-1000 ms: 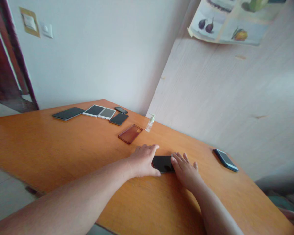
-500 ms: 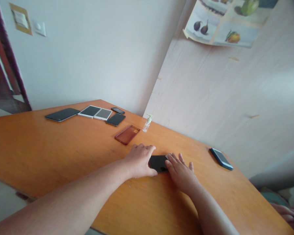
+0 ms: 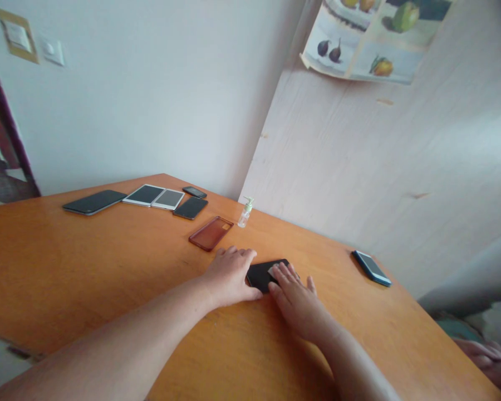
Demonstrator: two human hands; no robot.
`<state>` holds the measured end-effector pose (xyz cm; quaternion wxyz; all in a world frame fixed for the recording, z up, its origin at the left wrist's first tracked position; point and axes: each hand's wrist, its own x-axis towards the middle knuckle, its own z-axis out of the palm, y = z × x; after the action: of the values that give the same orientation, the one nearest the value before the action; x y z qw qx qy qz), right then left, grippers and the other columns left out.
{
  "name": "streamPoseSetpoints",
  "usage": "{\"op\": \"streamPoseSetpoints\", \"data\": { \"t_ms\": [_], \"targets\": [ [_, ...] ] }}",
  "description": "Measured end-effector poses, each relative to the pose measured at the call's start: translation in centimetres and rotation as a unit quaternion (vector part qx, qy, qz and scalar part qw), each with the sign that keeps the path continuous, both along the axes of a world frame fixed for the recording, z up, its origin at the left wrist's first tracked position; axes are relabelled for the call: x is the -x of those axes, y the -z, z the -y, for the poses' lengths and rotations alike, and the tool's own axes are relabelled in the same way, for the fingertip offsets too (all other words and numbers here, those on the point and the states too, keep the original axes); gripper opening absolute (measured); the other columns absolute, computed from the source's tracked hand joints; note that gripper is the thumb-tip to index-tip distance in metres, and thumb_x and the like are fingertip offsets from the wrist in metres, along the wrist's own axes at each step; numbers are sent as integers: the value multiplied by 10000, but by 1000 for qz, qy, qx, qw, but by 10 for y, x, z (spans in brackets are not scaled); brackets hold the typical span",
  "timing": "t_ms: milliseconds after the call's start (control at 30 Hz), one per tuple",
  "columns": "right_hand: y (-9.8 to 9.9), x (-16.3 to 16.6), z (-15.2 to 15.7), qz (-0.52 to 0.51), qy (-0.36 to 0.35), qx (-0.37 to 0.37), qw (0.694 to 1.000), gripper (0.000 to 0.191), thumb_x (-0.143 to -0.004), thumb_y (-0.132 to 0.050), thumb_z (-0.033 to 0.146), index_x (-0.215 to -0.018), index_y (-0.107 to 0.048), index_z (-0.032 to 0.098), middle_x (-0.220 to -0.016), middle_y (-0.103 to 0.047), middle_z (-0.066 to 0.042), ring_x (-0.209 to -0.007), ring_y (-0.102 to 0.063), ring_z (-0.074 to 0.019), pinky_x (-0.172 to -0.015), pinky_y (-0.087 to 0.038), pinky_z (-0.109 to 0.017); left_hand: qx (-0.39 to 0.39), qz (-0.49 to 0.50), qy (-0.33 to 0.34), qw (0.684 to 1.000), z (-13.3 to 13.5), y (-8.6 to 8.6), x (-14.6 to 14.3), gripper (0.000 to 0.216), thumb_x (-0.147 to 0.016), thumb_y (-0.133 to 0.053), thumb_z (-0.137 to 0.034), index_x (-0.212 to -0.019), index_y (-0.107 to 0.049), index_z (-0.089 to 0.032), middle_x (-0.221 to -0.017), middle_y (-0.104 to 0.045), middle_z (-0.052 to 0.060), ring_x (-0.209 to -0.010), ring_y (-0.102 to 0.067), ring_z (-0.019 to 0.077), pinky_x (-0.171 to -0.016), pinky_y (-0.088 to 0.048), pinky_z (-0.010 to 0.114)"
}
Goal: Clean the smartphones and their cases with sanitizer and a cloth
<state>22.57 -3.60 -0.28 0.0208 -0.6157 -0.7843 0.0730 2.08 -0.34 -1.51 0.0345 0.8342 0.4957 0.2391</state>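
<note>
A black smartphone point(image 3: 259, 274) lies flat on the wooden table. My left hand point(image 3: 229, 278) grips its left end, thumb at the near edge and fingers at the far edge. My right hand point(image 3: 298, 303) rests over the right part of the phone with its fingers laid out. Under those fingertips a small white wipe point(image 3: 273, 271) is pressed on the phone's dark surface; most of it is hidden. Just beyond my left hand lies a reddish-brown phone case point(image 3: 211, 234). Behind the case stands a small clear pump bottle point(image 3: 244, 214) with a pale green top.
At the back left are a large dark tablet point(image 3: 94, 202), white-framed devices point(image 3: 145, 195), a black phone point(image 3: 191, 208) and a smaller dark phone point(image 3: 194, 192). A phone in a blue case point(image 3: 371, 268) lies near the right edge of the table point(image 3: 108, 267). Walls border the far side.
My right hand and the wipe have slid left over the phone, toward my left hand, baring the phone's far right corner. The whole view has shifted slightly.
</note>
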Motion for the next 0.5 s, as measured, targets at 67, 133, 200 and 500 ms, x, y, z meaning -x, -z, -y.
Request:
{"op": "streamPoseSetpoints", "data": {
  "t_ms": [67, 133, 200, 500],
  "targets": [
    [-5, 13, 14, -33, -85, 33, 995, 590, -1002, -176, 537, -1517, -281, 270, -1595, -201, -33, -1480, -89, -251, -1149, -51, -616, -3, 2, 0, 1000, 0, 0, 0, 615, -694, -695, -535, -1191, -527, -213, -1081, -667, 91, -1026, -575, 308, -862, -417, 411],
    [-9, 18, 20, -42, -123, 48, 990, 598, -999, -152, 553, -1524, -257, 287, -1595, -201, -22, -1481, -90, -240, -1155, -60, -601, -5, 7, 3, 1000, 0, 0, 1, 556, -725, -674, -505, -1181, -531, -219, -1088, -669, 84, -1026, -577, 301, -859, -417, 406],
    [-9, 11, 16, -15, -88, 35, 995, 590, -1001, -177, 535, -1517, -282, 268, -1591, -222, -39, -1478, -111, -262, -1141, -66, -631, -2, 10, 5, 1000, 0, 0, 1, 611, -682, -707, -538, -1173, -533, -219, -1084, -670, 82, -1024, -575, 304, -861, -419, 402],
    [-5, 3, 6, 28, -21, -8, 999, 570, -1004, -246, 467, -1488, -349, 184, -1571, -278, -111, -1471, -151, -283, -1139, -84, -630, 12, 7, 6, 1000, 0, -1, 1, 672, -636, -741, -568, -1166, -542, -207, -1079, -662, 97, -1043, -570, 307, -885, -426, 403]
  ]
}}
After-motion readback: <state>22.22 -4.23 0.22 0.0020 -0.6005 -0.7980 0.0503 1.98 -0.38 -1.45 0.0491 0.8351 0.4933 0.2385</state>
